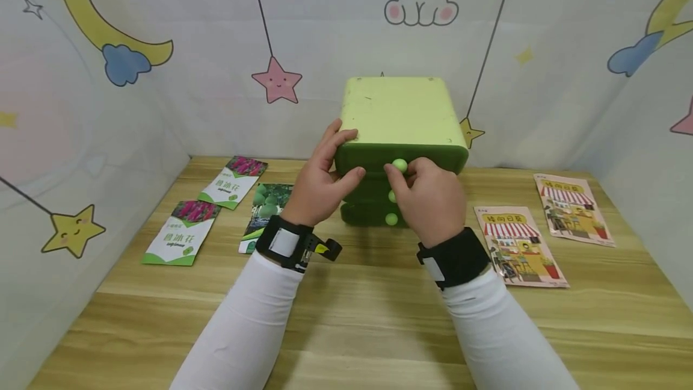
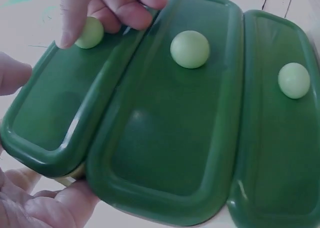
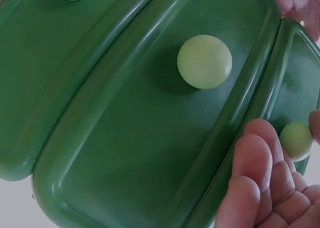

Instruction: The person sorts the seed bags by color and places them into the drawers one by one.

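A small drawer cabinet [image 1: 400,110] with a pale green top and dark green drawer fronts stands at the back of the table. Three drawers, each with a round light green knob, show in the left wrist view, among them the middle knob [image 2: 190,49]. My left hand [image 1: 325,176] holds the cabinet's upper left corner, thumb at the front and fingers along the top and side. At the top drawer [image 2: 55,108], my right hand [image 1: 433,200] pinches the top knob [image 1: 399,165] between thumb and index finger. The right hand partly covers the lower drawer fronts in the head view.
Two packets with pink flowers [image 1: 181,233] and a green-fruit packet [image 1: 267,203] lie left of the cabinet, the latter partly behind my left hand. On the right lie two pink packets with striped awnings [image 1: 522,248]. Printed cloth walls [image 1: 216,17] enclose the wooden table [image 1: 346,330].
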Available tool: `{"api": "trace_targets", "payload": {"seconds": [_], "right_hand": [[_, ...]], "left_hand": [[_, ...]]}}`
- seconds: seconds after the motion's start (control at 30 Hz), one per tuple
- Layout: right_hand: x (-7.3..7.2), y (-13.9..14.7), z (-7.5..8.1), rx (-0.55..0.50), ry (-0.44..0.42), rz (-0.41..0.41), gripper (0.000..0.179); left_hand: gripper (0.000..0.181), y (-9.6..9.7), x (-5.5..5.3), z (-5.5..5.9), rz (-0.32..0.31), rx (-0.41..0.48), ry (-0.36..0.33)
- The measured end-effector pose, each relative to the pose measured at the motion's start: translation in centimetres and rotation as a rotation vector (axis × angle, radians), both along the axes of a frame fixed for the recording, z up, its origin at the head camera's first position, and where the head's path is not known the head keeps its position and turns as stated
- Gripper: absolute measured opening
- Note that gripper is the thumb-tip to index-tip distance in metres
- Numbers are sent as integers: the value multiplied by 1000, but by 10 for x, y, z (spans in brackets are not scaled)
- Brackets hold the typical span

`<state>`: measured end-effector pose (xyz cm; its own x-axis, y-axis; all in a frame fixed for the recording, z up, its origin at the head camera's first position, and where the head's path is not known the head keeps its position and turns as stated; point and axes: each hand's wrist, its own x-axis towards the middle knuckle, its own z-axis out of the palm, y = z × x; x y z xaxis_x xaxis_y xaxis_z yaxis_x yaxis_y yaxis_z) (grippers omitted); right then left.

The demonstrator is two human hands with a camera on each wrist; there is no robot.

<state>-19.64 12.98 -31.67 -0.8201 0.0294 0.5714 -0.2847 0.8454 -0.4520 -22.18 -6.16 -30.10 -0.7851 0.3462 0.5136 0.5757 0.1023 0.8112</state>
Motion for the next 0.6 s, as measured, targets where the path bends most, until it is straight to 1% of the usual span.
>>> {"api": "trace_targets", "payload": {"seconds": [0.13, 0.2, 0.27, 0.33, 0.4, 0.5, 0.6], "right_hand": [[-1, 1, -1, 14, -9, 1, 44], [-1, 1, -3, 40, -22, 1, 46], [-1, 2, -5, 86, -52, 1, 48], [-1, 3, -8, 142, -116, -8, 52], [-2, 3, -12, 188, -197, -24, 55], [-4, 2, -18, 243, -324, -54, 59], [-6, 0, -24, 280, -430, -58, 59]], "left_hand": [[52, -1, 0, -1, 12, -9, 4], [56, 0, -1, -2, 25, -21, 18], [61, -1, -1, -5, 32, -30, 34], [67, -1, -3, -8, 30, -32, 42], [75, -2, -6, -12, 25, -40, 37], [89, -3, -10, -21, 21, -59, -4], [98, -3, -13, -25, 36, -95, -40]]}}
